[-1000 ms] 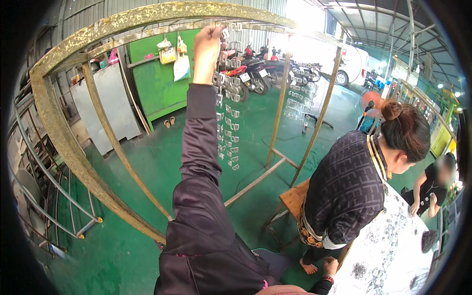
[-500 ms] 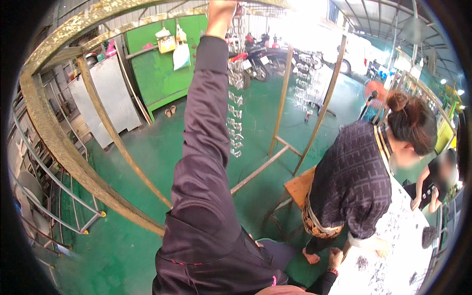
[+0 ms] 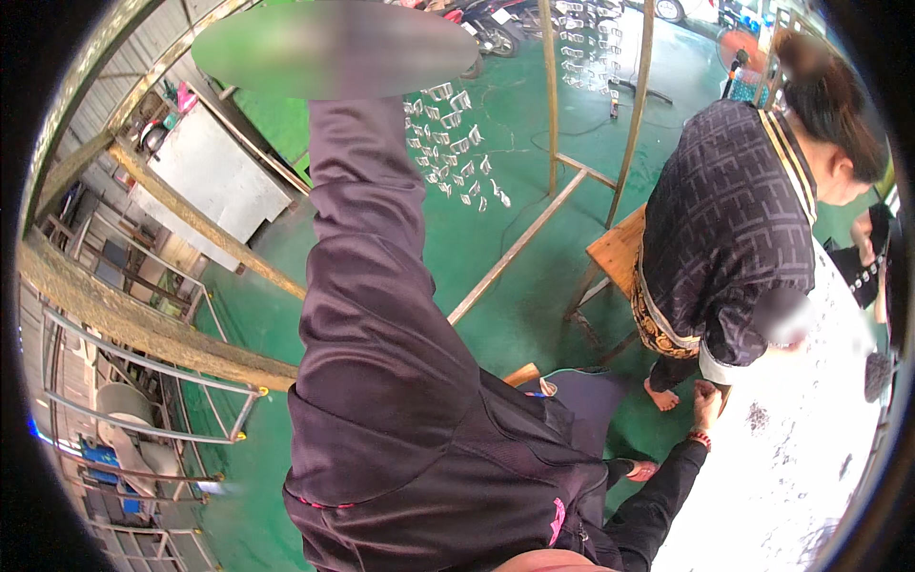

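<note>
My left arm, in a dark sleeve, stretches up toward the top of the view. A blurred patch hides my left hand, so its fingers cannot be made out. Just right of that sleeve, rows of small shiny pieces (image 3: 453,143) hang above the green floor. My right hand (image 3: 707,405), with a red bracelet at the wrist, is closed at the near left edge of the white-topped table (image 3: 777,486). Whatever its curled fingers hold, if anything, is too small to tell. Small dark bits (image 3: 759,416) lie in a cluster on the tabletop.
A person in a dark patterned top (image 3: 729,210) bends over the table beside a wooden stool (image 3: 620,250). Another person is partly visible at the far right. A worn frame (image 3: 143,319) curves along the left, near metal racks (image 3: 143,424). More shiny pieces (image 3: 586,48) hang farther back.
The view has shifted, so the table and the person beside it sit farther right. The hanging pieces now show as a wider spread. My left hand has gone behind the blur.
</note>
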`<state>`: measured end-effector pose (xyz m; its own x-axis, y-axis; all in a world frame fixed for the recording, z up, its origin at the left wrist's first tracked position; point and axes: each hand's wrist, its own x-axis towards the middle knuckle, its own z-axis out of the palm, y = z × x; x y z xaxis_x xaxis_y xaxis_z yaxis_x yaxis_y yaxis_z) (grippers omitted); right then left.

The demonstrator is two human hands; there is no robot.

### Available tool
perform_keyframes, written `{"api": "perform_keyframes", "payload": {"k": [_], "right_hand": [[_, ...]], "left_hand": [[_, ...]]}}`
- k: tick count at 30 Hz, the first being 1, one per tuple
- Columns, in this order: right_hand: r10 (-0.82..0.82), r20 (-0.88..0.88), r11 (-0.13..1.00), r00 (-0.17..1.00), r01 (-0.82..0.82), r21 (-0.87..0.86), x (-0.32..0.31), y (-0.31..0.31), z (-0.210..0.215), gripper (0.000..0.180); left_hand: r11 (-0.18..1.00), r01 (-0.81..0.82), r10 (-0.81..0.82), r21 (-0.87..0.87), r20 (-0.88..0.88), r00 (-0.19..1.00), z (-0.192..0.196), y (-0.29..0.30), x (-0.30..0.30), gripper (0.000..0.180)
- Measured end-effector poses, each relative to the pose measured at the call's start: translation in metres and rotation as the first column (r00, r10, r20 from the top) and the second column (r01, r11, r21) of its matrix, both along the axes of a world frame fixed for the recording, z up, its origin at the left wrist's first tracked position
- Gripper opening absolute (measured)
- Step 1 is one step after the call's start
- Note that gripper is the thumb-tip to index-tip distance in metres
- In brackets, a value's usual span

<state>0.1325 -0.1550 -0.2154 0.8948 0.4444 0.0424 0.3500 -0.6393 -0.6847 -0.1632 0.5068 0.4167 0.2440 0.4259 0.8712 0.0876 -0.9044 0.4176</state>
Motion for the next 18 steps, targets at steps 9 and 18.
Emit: {"api": "perform_keyframes", "payload": {"k": [9, 18], "right_hand": [[0.102, 0.507, 0.955, 0.856, 0.058, -0.290, -0.010, 0.025, -0.013, 0.050], [0.077, -0.052, 0.988, 0.996, -0.083, -0.127, -0.071, 0.034, 0.081, 0.026]], "left_hand": [[0.999, 0.042, -0.039, 0.016, -0.158, 0.987, 0.015, 0.075, -0.011, 0.054], [0.963, 0.086, -0.257, 0.257, 0.769, 0.585, -0.143, -0.187, 0.045, 0.019]]}}
